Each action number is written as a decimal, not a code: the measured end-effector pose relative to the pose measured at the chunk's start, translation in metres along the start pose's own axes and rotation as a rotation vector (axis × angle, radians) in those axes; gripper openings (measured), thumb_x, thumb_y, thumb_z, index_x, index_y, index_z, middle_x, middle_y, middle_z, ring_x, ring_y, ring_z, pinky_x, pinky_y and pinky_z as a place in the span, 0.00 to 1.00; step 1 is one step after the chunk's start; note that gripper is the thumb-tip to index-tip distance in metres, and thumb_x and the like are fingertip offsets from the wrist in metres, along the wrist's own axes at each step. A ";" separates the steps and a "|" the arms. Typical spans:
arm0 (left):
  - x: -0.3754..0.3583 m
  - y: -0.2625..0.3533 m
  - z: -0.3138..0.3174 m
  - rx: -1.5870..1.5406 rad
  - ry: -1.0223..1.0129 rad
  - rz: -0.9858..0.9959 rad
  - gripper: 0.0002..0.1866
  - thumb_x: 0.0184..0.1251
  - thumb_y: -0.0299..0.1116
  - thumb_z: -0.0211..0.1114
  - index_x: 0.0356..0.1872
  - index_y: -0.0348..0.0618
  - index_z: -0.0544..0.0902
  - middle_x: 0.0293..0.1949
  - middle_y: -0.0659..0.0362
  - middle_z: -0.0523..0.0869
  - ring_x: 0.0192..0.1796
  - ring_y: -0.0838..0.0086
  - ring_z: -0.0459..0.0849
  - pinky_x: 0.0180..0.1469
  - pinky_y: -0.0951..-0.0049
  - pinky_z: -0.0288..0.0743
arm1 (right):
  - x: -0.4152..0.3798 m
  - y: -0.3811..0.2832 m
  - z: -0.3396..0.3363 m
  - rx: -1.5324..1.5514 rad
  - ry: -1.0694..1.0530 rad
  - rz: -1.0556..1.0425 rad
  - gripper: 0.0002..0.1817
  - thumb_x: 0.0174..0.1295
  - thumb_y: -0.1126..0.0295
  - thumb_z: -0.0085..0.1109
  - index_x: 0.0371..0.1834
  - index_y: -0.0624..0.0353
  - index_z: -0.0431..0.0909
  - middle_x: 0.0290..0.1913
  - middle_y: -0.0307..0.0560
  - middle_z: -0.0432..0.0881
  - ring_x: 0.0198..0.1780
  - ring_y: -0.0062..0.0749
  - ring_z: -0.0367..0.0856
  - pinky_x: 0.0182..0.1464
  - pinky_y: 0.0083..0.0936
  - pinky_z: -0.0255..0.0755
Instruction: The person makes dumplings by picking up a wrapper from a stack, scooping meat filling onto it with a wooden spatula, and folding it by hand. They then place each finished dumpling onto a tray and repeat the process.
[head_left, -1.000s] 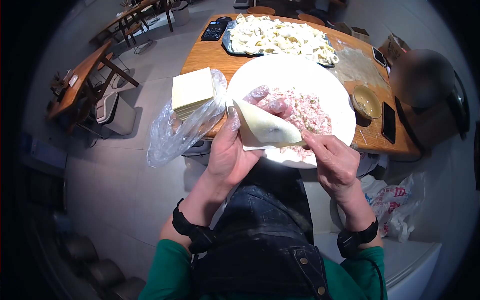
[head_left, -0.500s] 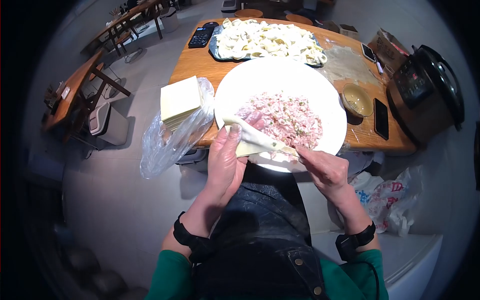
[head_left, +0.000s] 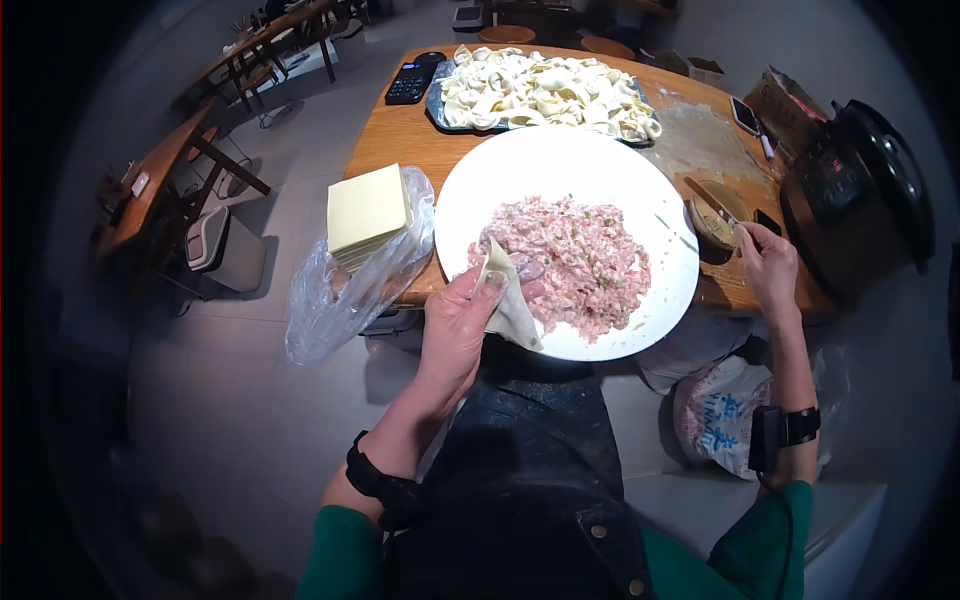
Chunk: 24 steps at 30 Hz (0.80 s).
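Observation:
My left hand (head_left: 452, 325) grips a folded dumpling wrapper (head_left: 514, 312) over the near left part of a big white plate (head_left: 500, 165). On that plate lies a heap of pink minced meat filling (head_left: 580, 260) with green bits. My right hand (head_left: 772, 265) is off to the right, fingers closed on one end of a flat wooden stick (head_left: 708, 198). The stick's other end reaches over a small yellowish bowl (head_left: 703, 226). A square stack of wrappers (head_left: 368, 208) sits left of the plate in a clear plastic bag (head_left: 345, 310).
Folded wontons (head_left: 545, 90) fill a dark tray behind the plate. A calculator (head_left: 410, 83) lies beside it. At the right stand a black cooker (head_left: 855, 195) and a phone (head_left: 745, 115). A printed plastic bag (head_left: 725, 415) is below the table, and a bin (head_left: 225, 245) stands on the floor.
My right hand has moved right and up with the stick, from the wrapper to beside the small bowl. The wrapper in my left hand now hangs more steeply.

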<state>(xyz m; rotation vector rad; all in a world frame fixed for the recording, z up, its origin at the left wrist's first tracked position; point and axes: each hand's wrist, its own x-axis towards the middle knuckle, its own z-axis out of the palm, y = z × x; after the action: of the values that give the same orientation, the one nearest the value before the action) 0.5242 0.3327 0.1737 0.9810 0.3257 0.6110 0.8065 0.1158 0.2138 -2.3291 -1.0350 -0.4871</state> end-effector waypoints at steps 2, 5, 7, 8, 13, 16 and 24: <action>0.002 -0.006 -0.007 0.122 -0.059 -0.037 0.17 0.70 0.34 0.56 0.53 0.32 0.76 0.41 0.54 0.85 0.41 0.78 0.82 0.46 0.79 0.75 | -0.017 -0.046 0.001 0.540 -0.122 0.212 0.09 0.61 0.71 0.59 0.34 0.67 0.82 0.18 0.33 0.74 0.21 0.13 0.70 0.23 0.14 0.62; 0.000 -0.005 0.002 0.203 -0.079 -0.021 0.17 0.70 0.33 0.56 0.54 0.33 0.76 0.40 0.54 0.85 0.40 0.80 0.81 0.45 0.80 0.74 | -0.059 -0.115 0.007 0.804 -0.386 0.224 0.10 0.62 0.70 0.58 0.34 0.68 0.82 0.18 0.30 0.72 0.22 0.10 0.68 0.24 0.12 0.61; 0.000 -0.012 -0.001 0.241 -0.095 -0.003 0.17 0.70 0.32 0.55 0.55 0.32 0.75 0.42 0.53 0.85 0.40 0.78 0.82 0.47 0.78 0.75 | -0.068 -0.131 0.020 0.827 -0.485 0.217 0.09 0.62 0.71 0.59 0.34 0.68 0.82 0.19 0.30 0.72 0.24 0.09 0.67 0.25 0.11 0.61; -0.002 -0.008 0.001 0.218 -0.094 -0.031 0.17 0.70 0.32 0.54 0.54 0.32 0.74 0.44 0.51 0.84 0.42 0.74 0.83 0.48 0.75 0.76 | -0.071 -0.127 0.026 0.827 -0.484 0.221 0.09 0.62 0.71 0.59 0.34 0.68 0.82 0.19 0.30 0.72 0.24 0.09 0.67 0.25 0.11 0.61; -0.009 -0.004 -0.003 0.033 -0.071 -0.083 0.19 0.72 0.33 0.50 0.59 0.33 0.69 0.52 0.50 0.79 0.49 0.69 0.81 0.55 0.68 0.74 | -0.084 -0.147 0.037 1.016 -0.376 0.390 0.11 0.54 0.70 0.67 0.36 0.63 0.77 0.26 0.30 0.73 0.27 0.09 0.66 0.27 0.10 0.61; -0.005 -0.021 -0.006 -0.659 -0.052 -0.149 0.18 0.72 0.36 0.51 0.59 0.45 0.66 0.56 0.56 0.74 0.60 0.70 0.72 0.64 0.63 0.66 | -0.102 -0.185 0.051 1.145 -0.411 0.353 0.21 0.47 0.74 0.72 0.43 0.61 0.73 0.35 0.33 0.75 0.35 0.09 0.70 0.35 0.08 0.64; -0.011 -0.012 0.000 -0.614 -0.082 -0.091 0.18 0.73 0.35 0.47 0.61 0.42 0.64 0.57 0.55 0.74 0.58 0.70 0.74 0.64 0.62 0.66 | -0.105 -0.204 0.083 1.204 0.051 0.311 0.09 0.62 0.77 0.57 0.44 0.67 0.79 0.36 0.38 0.80 0.37 0.16 0.74 0.41 0.15 0.69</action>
<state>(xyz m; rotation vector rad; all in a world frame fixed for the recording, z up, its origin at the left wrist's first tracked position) 0.5198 0.3211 0.1630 0.3970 0.0947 0.5383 0.5932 0.2207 0.1605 -1.3191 -0.6171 0.1940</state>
